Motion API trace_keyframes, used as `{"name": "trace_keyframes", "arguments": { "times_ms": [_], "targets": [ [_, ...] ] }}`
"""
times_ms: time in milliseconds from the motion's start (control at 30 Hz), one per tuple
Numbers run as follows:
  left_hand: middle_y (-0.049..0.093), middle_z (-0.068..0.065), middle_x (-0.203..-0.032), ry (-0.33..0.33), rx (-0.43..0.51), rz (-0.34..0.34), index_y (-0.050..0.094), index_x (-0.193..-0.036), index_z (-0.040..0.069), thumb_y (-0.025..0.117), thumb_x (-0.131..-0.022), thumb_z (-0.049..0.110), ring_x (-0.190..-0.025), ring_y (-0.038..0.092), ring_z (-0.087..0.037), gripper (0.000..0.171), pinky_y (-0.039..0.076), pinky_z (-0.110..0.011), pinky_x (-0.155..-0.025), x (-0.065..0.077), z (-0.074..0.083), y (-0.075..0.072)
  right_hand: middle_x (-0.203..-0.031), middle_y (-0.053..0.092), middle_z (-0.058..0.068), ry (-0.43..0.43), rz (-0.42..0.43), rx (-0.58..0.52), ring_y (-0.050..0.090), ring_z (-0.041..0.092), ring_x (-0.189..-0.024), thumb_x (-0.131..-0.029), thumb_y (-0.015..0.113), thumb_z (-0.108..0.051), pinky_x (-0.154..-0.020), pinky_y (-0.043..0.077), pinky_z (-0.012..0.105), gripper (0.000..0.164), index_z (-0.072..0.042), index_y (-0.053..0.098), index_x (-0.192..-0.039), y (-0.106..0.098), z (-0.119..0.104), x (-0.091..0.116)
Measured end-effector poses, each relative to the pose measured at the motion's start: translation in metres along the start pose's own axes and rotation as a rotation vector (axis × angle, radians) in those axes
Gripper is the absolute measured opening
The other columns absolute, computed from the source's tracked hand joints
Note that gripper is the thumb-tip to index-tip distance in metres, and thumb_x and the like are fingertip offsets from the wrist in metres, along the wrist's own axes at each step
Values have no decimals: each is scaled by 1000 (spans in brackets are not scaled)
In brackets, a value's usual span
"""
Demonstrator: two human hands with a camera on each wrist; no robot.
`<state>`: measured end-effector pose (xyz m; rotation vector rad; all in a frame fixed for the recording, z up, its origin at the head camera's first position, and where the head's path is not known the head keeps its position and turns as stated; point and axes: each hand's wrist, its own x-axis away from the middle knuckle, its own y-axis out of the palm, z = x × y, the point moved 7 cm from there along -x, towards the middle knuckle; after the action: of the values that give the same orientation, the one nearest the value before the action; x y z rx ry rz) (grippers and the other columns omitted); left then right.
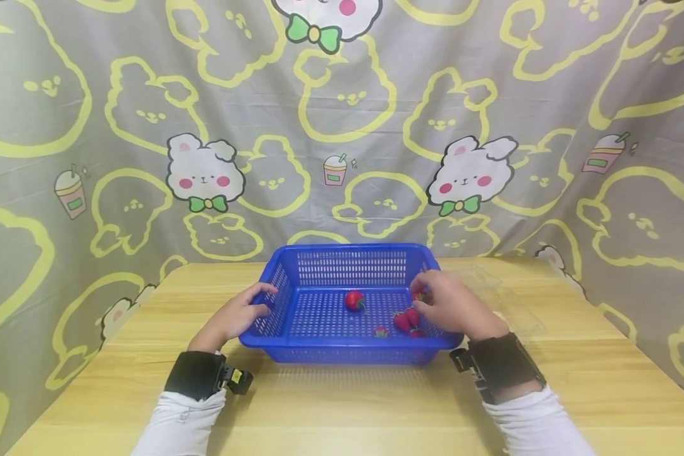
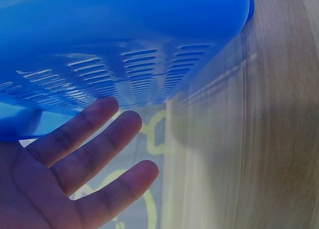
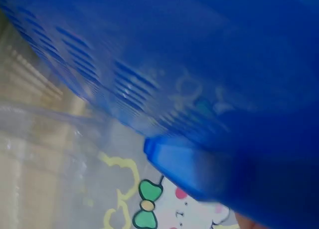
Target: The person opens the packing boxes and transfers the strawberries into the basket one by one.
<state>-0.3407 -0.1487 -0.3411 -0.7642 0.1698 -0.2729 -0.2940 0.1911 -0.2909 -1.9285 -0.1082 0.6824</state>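
Observation:
A blue plastic basket [image 1: 349,342] with slotted walls stands upright on the table. My left hand [image 1: 239,313] rests over its left rim, thumb and forefinger on the inner side. In the left wrist view the other fingers [image 2: 107,144] spread almost straight outside the wall. At the basket's right end, my right hand [image 1: 447,303] reaches over the rim and pinches a red strawberry [image 1: 420,296] between thumb and fingers. Below it lie several strawberries [image 1: 401,321]. A round red fruit [image 1: 353,300] with a green stalk sits near the middle of the basket floor.
To the right of the basket, partly behind my right forearm, lies a clear plastic container [image 1: 519,304]. The pale wooden table [image 1: 342,405] extends in front and to both sides. A patterned grey curtain [image 1: 342,114] hangs close behind the basket.

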Motion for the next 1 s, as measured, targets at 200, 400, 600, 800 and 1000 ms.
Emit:
{"name": "trace_keyframes", "arguments": {
  "times_ms": [200, 400, 600, 800, 1000],
  "targets": [
    [43, -30, -138, -2, -4, 5, 48, -129, 11, 47, -91, 11, -114, 48, -51, 37, 41, -71, -88, 0, 0, 0, -75, 57, -1, -36, -49, 26, 53, 17, -74, -74, 70, -11, -70, 51, 39, 11, -11, 61, -80, 17, -8, -2],
    [45, -29, -136, -3, -9, 21, 48, -128, 11, 48, -91, 11, -112, 50, -50, 37, 42, -70, -87, 4, -2, -4, -75, 57, -1, -26, -68, 39, 53, 17, -73, -75, 74, -15, -69, 51, 38, 14, -11, 62, -82, 24, -13, -5],
    [45, -29, -136, -19, -16, 26, 48, -128, 12, 48, -91, 12, -112, 50, -50, 37, 43, -70, -87, 9, -7, -9, -83, 65, 8, -34, -86, 27, 57, 18, -75, -76, 69, -10, -70, 54, 40, 14, -5, 65, -89, 29, -16, -9],
    [46, -29, -136, -28, -39, 46, 48, -128, 12, 49, -91, 11, -113, 50, -49, 38, 42, -69, -88, 7, -7, -8, -82, 65, 8, -54, -24, -8, 57, 17, -71, -75, 66, -7, -67, 54, 38, 12, -5, 65, -87, 25, -13, -8],
    [52, -29, -131, 30, -150, 109, 47, -128, 11, 55, -92, 20, -114, 52, -46, 38, 44, -65, -90, -7, 10, -5, -70, 59, 4, 57, 140, 12, 54, 18, -65, -79, 68, -9, -62, 52, 39, 8, -7, 61, -79, 1, 6, 2]
  ]
}}
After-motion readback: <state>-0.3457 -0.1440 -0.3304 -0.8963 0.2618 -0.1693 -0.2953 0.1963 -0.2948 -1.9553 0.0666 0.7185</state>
